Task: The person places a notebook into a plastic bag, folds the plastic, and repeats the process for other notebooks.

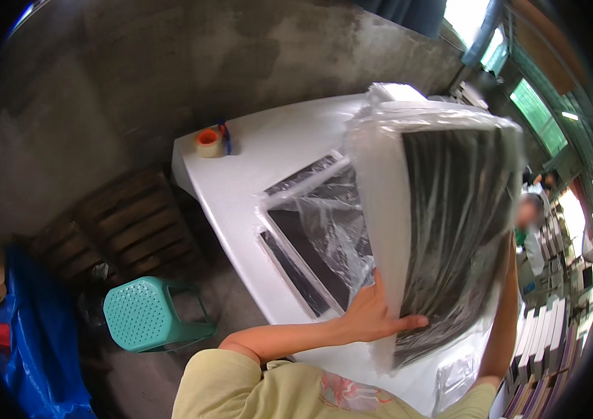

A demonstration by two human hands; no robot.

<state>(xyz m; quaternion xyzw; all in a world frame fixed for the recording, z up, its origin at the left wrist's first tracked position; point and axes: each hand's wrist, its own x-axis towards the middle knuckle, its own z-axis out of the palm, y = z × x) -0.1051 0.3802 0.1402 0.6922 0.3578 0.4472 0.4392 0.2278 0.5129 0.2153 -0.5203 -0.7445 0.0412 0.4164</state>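
A thick rectangular bundle (457,216), dark on its face with pale sides and wrapped in clear plastic film, stands tilted over a white table (240,188). My left hand (373,314) grips its lower left edge, thumb on the dark face and fingers along the pale side. At the bundle's right side my right forearm (500,314) reaches up, and the fingers there are hidden. Left of the bundle, a dark framed panel (303,237) lies flat on the table, partly covered by loose clear film (335,216).
A roll of tape (208,143) with an orange core sits by the table's far left corner. A green plastic stool (139,314), a wooden pallet (114,227) and a blue tarp (38,342) are at left. Stacked boards (544,342) and a person (530,216) are at right.
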